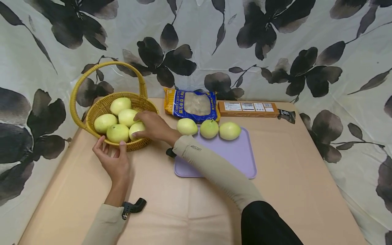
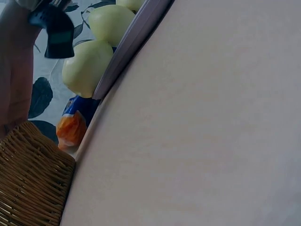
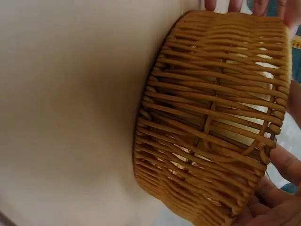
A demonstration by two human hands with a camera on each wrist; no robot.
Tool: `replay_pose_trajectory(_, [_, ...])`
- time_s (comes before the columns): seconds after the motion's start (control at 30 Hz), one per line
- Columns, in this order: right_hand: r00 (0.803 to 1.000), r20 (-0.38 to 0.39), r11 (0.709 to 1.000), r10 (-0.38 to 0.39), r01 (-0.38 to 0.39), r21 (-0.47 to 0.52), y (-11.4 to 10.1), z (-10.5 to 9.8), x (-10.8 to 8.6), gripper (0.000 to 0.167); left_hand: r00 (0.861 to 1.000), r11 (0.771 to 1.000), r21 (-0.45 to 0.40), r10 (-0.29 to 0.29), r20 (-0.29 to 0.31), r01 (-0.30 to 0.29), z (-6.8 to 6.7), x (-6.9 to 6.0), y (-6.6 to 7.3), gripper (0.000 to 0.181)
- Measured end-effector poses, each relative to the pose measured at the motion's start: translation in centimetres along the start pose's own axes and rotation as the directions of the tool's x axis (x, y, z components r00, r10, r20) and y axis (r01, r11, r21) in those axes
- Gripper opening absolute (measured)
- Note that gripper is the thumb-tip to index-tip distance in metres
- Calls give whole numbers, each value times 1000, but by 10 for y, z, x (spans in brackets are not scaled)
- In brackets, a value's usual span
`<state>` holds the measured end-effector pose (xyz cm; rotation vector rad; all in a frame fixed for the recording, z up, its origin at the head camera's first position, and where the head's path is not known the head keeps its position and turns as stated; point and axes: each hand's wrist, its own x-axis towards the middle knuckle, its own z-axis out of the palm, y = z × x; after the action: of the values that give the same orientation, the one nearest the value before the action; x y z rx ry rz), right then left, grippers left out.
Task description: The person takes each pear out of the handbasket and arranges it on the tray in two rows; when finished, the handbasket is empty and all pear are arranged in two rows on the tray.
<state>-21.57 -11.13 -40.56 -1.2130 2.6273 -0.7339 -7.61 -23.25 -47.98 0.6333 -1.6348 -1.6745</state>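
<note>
On the left of the table stands a yellow woven basket with a tall handle, holding several yellow-green pears. My right hand reaches over its right rim and grips a pear, thumb in front and fingers behind. My left hand holds the basket's front-left side, with its thumb and fingertips at the wall and rim. In the right wrist view the woven wall fills the middle, with fingers at its edges. Three more pears sit in a row along the back of a lilac tray.
Behind the tray lies a blue and yellow bag of pasta. Beside it is a long orange-brown box, with a small dark wrapped packet at its right end. A floral cloth hangs behind the table.
</note>
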Motion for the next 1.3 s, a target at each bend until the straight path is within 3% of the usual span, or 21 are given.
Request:
replay_pose_trajectory(0.23, [990,111,985,86,-68,-159,-10,-2,10,68,1000,1000,-9,12,-1,-12,1,-1,0,64])
replay_pose_trajectory(0.4, [991,105,983,78,-59,-176,-10,-1,12,67,1000,1000,-9,7,-6,-7,0,-2,-2,64])
replay_pose_trajectory(0.73, [998,-40,996,49,-52,-78,-4,-3,5,70,1000,1000,-22,6,-12,-6,1,-3,-2,64])
replay_pose_trajectory(1.0, [988,-152,999,11,-3,53,-2,-22,-17,71,1000,1000,-3,5,-12,-5,-1,-2,-3,64])
replay_pose_trajectory(1.17, [974,-225,986,19,19,168,5,-36,-39,72,1000,1000,-7,11,-9,-11,-1,-2,-3,64])
replay_pose_trajectory(1.3, [959,-281,955,34,51,292,15,-45,-59,71,1000,1000,-18,21,-8,-21,0,-1,-1,63])
